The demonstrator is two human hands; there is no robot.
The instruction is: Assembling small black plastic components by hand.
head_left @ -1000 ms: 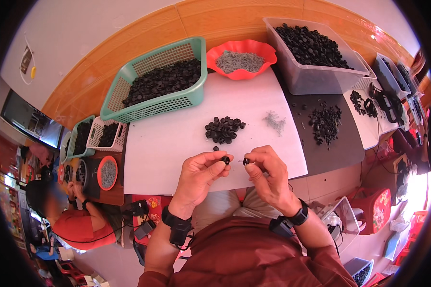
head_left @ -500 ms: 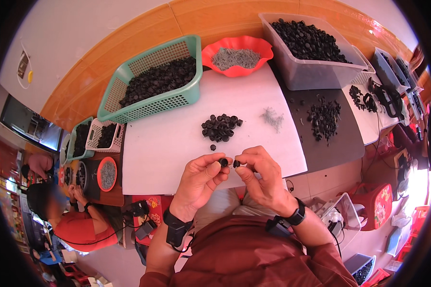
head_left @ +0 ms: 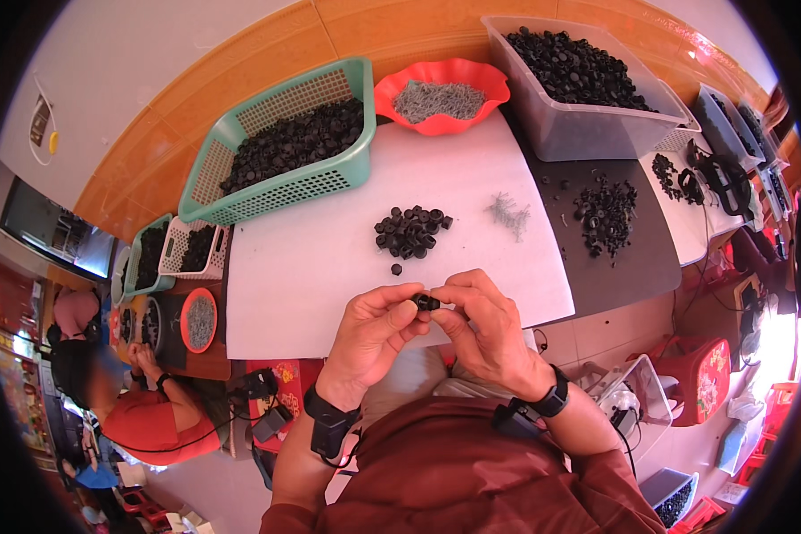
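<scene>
Above the near edge of the white sheet (head_left: 303, 294), my left hand (head_left: 371, 334) pinches a small round black plastic cap (head_left: 424, 303) between thumb and fingertips. My right hand (head_left: 485, 329) is closed on a smaller black plastic piece, pressed against the cap's open side; the fingertips mostly hide it. Beyond my hands lies a heap of black caps (head_left: 411, 230), with one loose cap (head_left: 397, 269) just in front of it. A small bunch of thin grey metal pieces (head_left: 509, 215), like pins or springs, rests to the right of the heap.
At the back stand a green basket (head_left: 365, 165) of black parts, a red scalloped bowl (head_left: 436, 125) of grey metal pieces and a clear bin (head_left: 587, 133) of black parts. Small black parts (head_left: 605, 214) lie on the dark mat. A co-worker in red (head_left: 165, 414) sits at left.
The two black pieces, apart before, now touch: my right hand has brought the smaller piece left against the cap. My view has shifted slightly.
</scene>
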